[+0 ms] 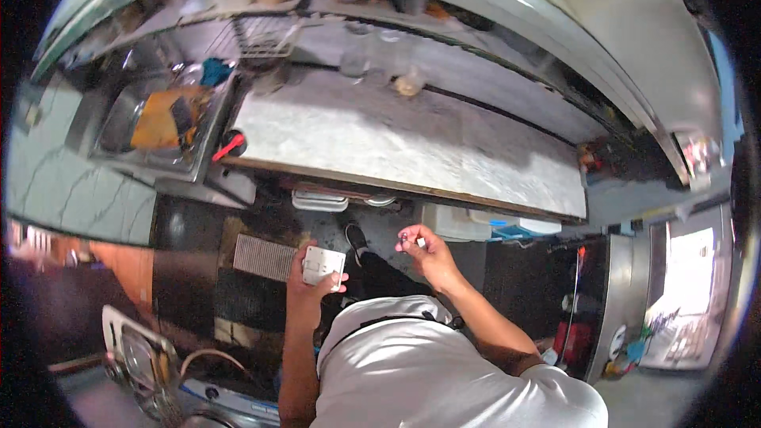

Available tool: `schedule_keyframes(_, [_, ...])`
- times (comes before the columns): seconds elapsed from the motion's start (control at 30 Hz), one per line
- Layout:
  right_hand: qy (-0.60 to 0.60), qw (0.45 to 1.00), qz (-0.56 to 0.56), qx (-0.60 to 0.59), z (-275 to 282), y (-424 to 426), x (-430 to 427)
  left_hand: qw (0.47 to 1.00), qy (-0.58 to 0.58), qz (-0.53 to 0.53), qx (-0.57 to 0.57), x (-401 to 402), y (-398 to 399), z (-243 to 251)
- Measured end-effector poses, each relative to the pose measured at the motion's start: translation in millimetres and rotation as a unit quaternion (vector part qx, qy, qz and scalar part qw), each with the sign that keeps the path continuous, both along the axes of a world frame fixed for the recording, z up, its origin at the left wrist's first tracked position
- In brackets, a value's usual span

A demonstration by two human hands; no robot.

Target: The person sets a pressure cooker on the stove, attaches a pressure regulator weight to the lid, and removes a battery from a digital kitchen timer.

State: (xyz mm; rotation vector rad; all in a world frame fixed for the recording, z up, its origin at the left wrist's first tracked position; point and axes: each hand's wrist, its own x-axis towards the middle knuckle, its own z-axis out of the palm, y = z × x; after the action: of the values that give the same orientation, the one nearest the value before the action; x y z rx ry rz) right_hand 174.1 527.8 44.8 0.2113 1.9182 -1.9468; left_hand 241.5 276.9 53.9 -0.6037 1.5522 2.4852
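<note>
My left hand (pixel 307 289) grips a flat, square white plastic device (pixel 324 266), with small marks or holes on the face turned up and my thumb across its lower edge. To the right, my right hand (pixel 431 255) is raised at about the same height, thumb and fingertips pinched together. Between those fingertips is a small dark, shiny item (pixel 403 238), too small to identify. A small white piece (pixel 421 242) shows by the curled fingers of the same hand. Both hands are apart, in front of my white shirt and below the counter's front edge.
A marble-look countertop (pixel 380 131) runs ahead, with glass jars (pixel 355 59) at its back. At left, a steel sink (pixel 116 116) holds an orange-brown board (pixel 156 119). A red-handled utensil (pixel 229 147) lies by the sink. Plastic bins (pixel 455 223) stand under the counter; a gas stove (pixel 229 395) is lower left.
</note>
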Motion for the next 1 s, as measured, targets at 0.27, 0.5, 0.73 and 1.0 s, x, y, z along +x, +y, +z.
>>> schedule_keyframes(0.27, [0.008, 0.984, -0.147, 0.1, -72, 115, -7, 0.986, 0.056, -0.087, -0.129, -24, 59, -10])
schedule_keyframes(0.5, [0.127, 0.901, -0.306, 0.279, -202, 317, -39, 0.982, 0.031, -0.14, -0.125, -75, 167, -44])
schedule_keyframes(0.73, [0.031, 0.843, -0.366, 0.394, -212, 481, -85, 0.943, -0.007, -0.278, -0.185, -144, 357, -113])
schedule_keyframes(1.0, [0.139, 0.817, -0.326, 0.455, -231, 533, -140, 0.922, -0.032, -0.289, -0.257, -201, 511, -178])
